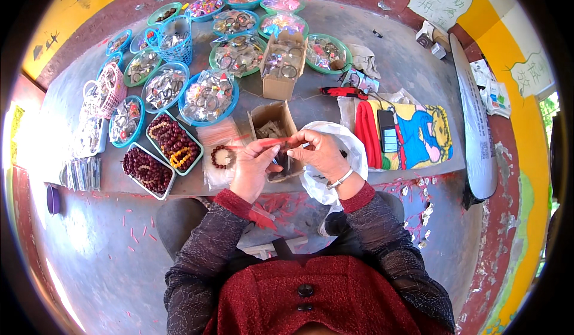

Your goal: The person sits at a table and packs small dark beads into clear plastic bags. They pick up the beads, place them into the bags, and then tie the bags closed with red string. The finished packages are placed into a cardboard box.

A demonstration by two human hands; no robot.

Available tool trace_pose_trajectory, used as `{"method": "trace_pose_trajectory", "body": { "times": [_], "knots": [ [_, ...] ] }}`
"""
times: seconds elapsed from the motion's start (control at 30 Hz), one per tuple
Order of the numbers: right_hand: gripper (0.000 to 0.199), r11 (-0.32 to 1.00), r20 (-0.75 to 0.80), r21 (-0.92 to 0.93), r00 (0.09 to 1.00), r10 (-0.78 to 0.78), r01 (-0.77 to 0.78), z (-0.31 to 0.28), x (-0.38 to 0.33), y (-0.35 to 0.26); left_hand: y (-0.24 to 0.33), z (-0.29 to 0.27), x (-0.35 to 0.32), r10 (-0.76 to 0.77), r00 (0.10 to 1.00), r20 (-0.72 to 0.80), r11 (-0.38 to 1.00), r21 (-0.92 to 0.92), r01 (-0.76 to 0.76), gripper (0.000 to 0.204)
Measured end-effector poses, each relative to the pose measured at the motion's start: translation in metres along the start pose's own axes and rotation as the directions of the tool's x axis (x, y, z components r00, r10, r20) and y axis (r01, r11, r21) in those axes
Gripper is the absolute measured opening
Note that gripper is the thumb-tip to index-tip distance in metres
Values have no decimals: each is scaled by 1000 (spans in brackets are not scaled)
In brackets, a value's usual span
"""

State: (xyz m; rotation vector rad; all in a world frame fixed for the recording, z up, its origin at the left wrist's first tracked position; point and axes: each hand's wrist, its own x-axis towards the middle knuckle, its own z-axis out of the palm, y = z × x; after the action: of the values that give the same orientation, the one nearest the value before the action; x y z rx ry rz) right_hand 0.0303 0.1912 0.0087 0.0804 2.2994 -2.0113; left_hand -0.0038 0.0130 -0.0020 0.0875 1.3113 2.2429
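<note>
Both my hands are raised over the table's near edge, in front of an open cardboard box (258, 116) with small packed items in it. A thin red strip (275, 142) runs between my fingertips. My left hand (251, 167) pinches its left part, thumb against fingers. My right hand (323, 157), with a pale bangle at the wrist, pinches the right end. Whether a clear bag hangs from the strip cannot be made out. Left of my left hand, a dark bead bracelet (222, 157) lies on a stack of clear plastic bags with red edges (216, 134).
White trays of bead bracelets (147, 170) stand at left. Blue and green baskets (208, 97) of packed trinkets fill the back. At right are a white plastic bag (353, 146), a colourful cloth (418, 137) and a phone (387, 130). Red scraps litter the floor.
</note>
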Motion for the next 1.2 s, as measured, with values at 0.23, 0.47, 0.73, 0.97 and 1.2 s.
{"method": "trace_pose_trajectory", "body": {
  "times": [0.23,0.47,0.73,0.97,1.2],
  "knots": [
    [17,999,-68,42,997,-28,31,3,0,2,10,9,-7,-19,1000,18,996,-92,20,16],
    [15,975,-106,220,994,-11,34,6,0,0,3,-1,-2,-50,998,48,998,-23,52,16],
    [14,983,-173,135,980,-103,127,9,1,5,5,-3,-2,-114,992,58,967,-223,124,15],
    [14,976,-114,157,984,-133,150,10,-1,0,10,-5,-2,-130,988,79,906,-396,151,16],
    [15,976,-80,193,993,-87,101,8,2,5,17,-2,-3,-108,991,84,915,-380,132,18]
  ]
}}
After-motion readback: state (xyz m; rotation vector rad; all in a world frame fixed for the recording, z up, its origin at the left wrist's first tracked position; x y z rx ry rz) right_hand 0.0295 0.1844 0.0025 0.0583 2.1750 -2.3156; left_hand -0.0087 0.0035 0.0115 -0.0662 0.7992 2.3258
